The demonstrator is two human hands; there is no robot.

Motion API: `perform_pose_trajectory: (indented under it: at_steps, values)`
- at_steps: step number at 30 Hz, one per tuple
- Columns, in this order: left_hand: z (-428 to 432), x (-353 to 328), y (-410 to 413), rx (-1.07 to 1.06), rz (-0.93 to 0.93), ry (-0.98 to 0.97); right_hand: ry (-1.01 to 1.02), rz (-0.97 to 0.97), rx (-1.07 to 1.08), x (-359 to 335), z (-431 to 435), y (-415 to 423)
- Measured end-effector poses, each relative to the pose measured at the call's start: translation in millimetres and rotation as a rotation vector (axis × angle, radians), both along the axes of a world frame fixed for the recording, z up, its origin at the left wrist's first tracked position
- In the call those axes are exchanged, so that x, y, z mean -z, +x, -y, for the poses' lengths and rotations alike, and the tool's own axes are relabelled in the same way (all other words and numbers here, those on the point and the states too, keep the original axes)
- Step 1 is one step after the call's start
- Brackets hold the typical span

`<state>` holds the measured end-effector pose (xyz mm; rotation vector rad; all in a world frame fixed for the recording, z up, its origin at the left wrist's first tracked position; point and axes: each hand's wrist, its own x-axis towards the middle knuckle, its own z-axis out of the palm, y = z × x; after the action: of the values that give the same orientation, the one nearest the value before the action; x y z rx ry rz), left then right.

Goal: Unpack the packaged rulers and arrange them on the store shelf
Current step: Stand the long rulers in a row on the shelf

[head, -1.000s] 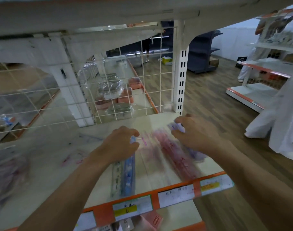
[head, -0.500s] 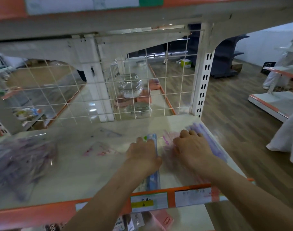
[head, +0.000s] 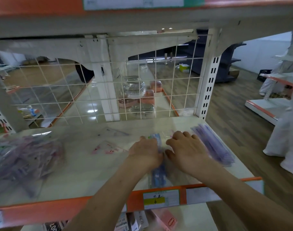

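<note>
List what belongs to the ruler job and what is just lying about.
Job: blue rulers gripped by the left hand; purple rulers beside the right hand; bag of packs; shelf.
Lying about: clear containers and pink boxes at the back; pink box below.

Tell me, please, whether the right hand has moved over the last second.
Yes. The right hand has shifted left, away from the white slotted upright, off the purple rulers and toward the blue rulers.

Smooth semi-gloss painted metal, scuffed: cream shelf board [head: 85, 164]. Coated metal: white wire grid back panel [head: 155, 81]. Clear glossy plastic sleeves on blue ruler pack [head: 157, 179] and purple ruler pack [head: 212, 145]. Crinkled shiny plastic film: big clear bag [head: 20, 157] at left. Plastic orange price rail [head: 42, 212], paper labels. Matt wood-look brown plank floor [head: 234, 130].
</note>
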<state>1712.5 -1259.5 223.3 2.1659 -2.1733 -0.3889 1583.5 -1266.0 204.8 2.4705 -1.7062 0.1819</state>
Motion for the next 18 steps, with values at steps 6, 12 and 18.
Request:
perform_pose_trajectory:
  at_steps: [6,12,18]
  values:
    - [-12.0,-1.8,57.7,0.180,-0.006,-0.020,0.010,0.046,0.129,-2.3,-30.8,47.7]
    - [-18.5,6.6,76.5,0.508,0.087,-0.095,0.212,0.100,0.424,-2.9,-20.8,60.6]
    - [-16.9,20.5,68.5,0.758,0.118,-0.087,0.211,0.056,0.470,-6.7,-15.1,59.0]
